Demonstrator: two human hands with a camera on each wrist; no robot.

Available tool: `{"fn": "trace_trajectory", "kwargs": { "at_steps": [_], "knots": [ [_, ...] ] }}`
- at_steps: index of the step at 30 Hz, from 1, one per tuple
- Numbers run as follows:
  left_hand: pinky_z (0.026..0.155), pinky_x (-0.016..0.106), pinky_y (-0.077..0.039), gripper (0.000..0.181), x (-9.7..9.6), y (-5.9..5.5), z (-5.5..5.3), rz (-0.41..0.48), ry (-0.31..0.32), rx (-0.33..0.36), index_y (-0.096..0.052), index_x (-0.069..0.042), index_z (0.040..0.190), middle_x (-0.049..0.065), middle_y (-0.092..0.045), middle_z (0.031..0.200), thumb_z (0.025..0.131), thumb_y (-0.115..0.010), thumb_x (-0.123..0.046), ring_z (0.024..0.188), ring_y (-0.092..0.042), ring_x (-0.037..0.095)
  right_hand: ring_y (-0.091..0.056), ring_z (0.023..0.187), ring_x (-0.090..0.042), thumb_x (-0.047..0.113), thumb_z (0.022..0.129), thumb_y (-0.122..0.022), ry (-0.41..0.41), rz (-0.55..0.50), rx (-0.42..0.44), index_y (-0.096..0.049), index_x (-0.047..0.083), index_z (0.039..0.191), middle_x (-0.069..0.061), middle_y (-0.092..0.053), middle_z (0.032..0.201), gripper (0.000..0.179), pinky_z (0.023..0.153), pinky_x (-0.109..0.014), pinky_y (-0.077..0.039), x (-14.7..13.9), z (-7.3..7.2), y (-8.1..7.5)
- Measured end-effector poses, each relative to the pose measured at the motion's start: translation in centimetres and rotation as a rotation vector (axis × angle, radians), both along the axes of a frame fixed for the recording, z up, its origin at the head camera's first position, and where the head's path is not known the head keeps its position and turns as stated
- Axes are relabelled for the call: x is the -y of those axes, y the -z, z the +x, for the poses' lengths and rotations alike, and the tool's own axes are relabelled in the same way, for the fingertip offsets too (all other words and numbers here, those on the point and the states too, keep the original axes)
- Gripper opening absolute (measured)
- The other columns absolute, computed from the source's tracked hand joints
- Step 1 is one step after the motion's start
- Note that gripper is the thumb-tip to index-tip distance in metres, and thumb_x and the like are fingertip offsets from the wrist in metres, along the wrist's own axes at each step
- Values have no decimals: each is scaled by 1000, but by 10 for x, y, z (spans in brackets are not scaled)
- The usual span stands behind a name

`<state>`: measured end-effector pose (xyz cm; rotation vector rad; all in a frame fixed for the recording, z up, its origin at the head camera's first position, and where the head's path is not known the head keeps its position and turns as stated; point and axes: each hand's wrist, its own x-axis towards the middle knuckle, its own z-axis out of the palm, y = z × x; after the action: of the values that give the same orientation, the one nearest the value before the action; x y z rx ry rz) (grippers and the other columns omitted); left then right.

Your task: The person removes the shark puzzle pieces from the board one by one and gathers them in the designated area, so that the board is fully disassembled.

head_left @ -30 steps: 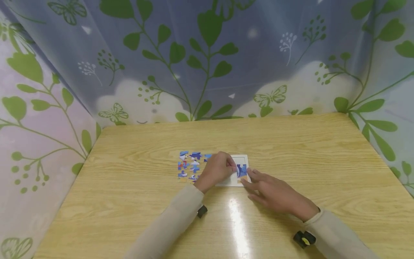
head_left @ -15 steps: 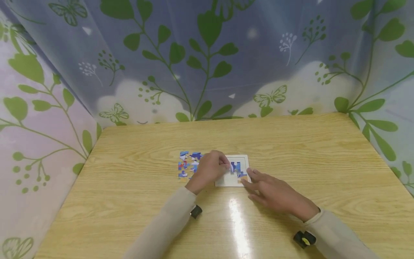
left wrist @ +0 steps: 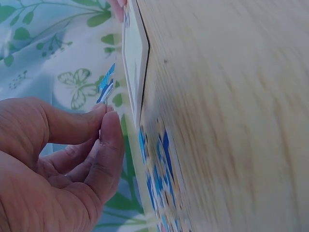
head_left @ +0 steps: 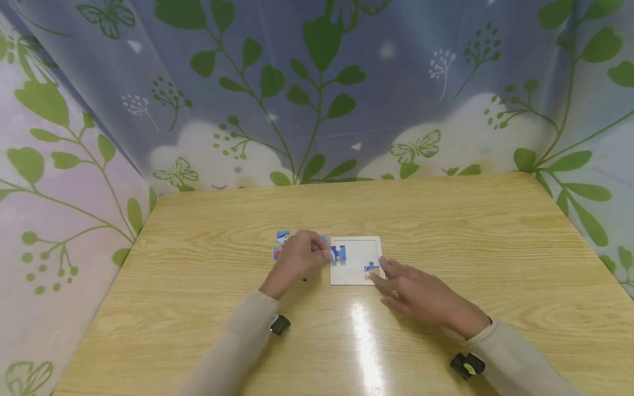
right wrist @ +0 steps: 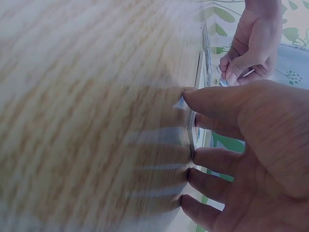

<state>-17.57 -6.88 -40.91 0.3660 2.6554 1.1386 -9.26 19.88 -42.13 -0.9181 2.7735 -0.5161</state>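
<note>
My left hand (head_left: 301, 258) pinches a blue jigsaw piece (head_left: 339, 254) between thumb and fingertips. In the left wrist view that blue piece (left wrist: 107, 83) is held up on edge, clear of the table. Under it in the head view lies a white puzzle tray (head_left: 353, 278). One blue-and-orange jigsaw piece (head_left: 372, 268) sits in the tray's near right corner. My right hand (head_left: 418, 291) lies at that corner, fingers spread and touching the tray's edge and the table. Loose jigsaw pieces (head_left: 282, 237) lie left of the tray, largely hidden by my left hand.
The wooden table (head_left: 223, 220) carries the tray near its middle. A leaf-printed curtain (head_left: 386, 99) hangs along the back and both sides. A black wrist camera (head_left: 467, 365) is on the right sleeve, another one (head_left: 280, 325) on the left.
My left hand has carried the blue piece leftward from the tray's right side to its left edge. The orange-based piece stays in the corner, and my right hand has kept its place.
</note>
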Motion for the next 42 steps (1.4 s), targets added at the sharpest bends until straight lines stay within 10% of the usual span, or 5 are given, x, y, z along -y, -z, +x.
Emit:
{"fn": "trace_trajectory", "kwargs": {
  "at_steps": [15,42],
  "knots": [
    [57,27,-46,3,28,1,2,-88,-71,0,-74,-5,90,2,-63,75,87,-74,-4,65,-55,16,-37,141,-48,19,98,-67,8,-9,-1,-54,1,143,-32,-35,152,50,110,-60,-36,0,1,-1],
    [59,29,-47,10,21,2,-3,-155,-40,-93,-76,-8,78,-2,-67,72,88,-77,-5,64,-58,14,-35,142,-47,19,99,-67,10,-17,10,-52,0,144,-32,-34,153,52,111,-60,-35,1,2,-1]
  ]
}}
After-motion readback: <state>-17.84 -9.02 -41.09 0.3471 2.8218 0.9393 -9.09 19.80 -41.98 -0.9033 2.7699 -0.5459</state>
